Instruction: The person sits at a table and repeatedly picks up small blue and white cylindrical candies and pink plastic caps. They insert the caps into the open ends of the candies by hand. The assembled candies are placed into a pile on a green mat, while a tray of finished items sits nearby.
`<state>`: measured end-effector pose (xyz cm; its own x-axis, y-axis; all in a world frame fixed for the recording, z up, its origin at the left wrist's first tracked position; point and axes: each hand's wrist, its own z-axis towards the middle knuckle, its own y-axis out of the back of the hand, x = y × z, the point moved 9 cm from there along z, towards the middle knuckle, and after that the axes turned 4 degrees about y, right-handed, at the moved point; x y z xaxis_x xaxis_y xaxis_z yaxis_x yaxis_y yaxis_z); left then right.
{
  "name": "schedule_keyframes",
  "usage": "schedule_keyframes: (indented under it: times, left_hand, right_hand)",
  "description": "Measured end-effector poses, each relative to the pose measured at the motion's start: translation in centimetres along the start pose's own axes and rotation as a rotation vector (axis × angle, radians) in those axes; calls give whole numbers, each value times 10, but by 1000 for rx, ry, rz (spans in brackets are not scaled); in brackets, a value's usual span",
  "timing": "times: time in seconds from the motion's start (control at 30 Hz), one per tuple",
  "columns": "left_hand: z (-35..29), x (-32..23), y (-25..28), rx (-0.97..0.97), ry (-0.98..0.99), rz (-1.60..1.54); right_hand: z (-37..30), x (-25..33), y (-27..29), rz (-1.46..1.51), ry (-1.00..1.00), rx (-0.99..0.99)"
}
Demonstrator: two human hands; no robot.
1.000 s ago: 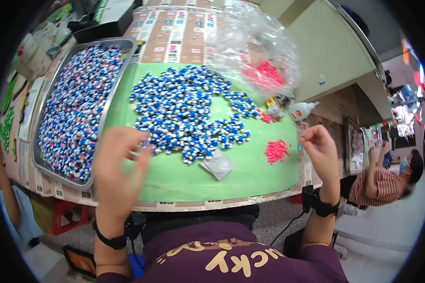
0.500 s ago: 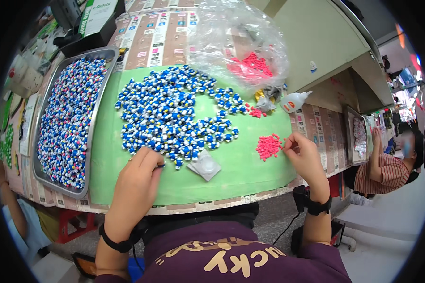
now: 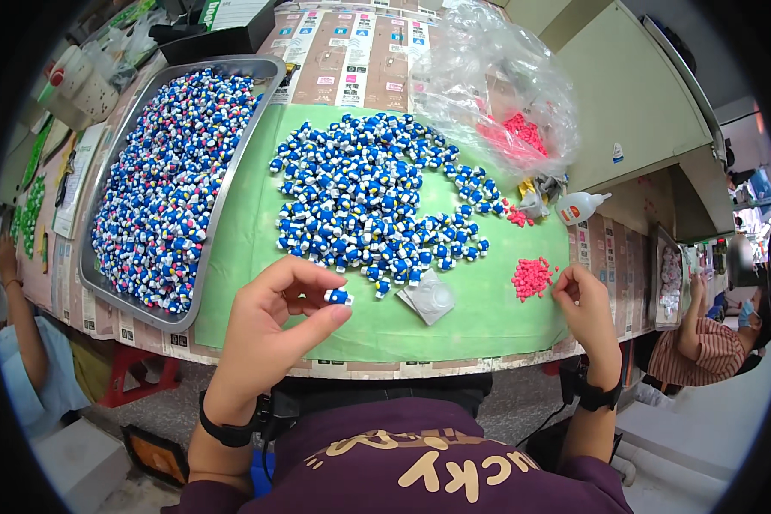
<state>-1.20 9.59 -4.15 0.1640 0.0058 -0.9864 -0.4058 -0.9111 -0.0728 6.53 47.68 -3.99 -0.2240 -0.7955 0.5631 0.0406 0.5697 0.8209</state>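
Now left hand (image 3: pixel 270 330) pinches glossy blue-white figurine (image 3: pixel 338 296); right hand (image 3: pixel 587 308) beside pink bits (image 3: pixel 531 277).

A metal tray (image 3: pixel 261 73) of finished figures is sitting at the frame's left, a clear plastic bag (image 3: pixel 488 81) is lying upper right, and a small white bottle (image 3: pixel 581 206) is resting right of centre.

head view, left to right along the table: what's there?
metal tray of blue-and-white pieces → left hand pinching one blue piece → loose blue pile on the green mat → clear plastic blister → small pink heap → right hand
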Motion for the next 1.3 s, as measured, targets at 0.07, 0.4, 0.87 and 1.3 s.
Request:
schedule_keyframes:
  times: [0.07, 0.4, 0.87, 1.3]
  left_hand:
    - [-1, 3, 0, 17, 29, -163]
    - [-3, -14, -15, 37, -24, -284]
    - [-4, -22, -87, 439, 58, -432]
    - [-5, -6, -84, 414, 15, -189]
  right_hand:
    - [1, -2, 0, 18, -34, 9]
    - [-7, 42, 9, 121, 184, -96]
    - [-33, 209, -37, 728, 741, 116]
    - [-41, 226, -34, 333, 1004, 178]
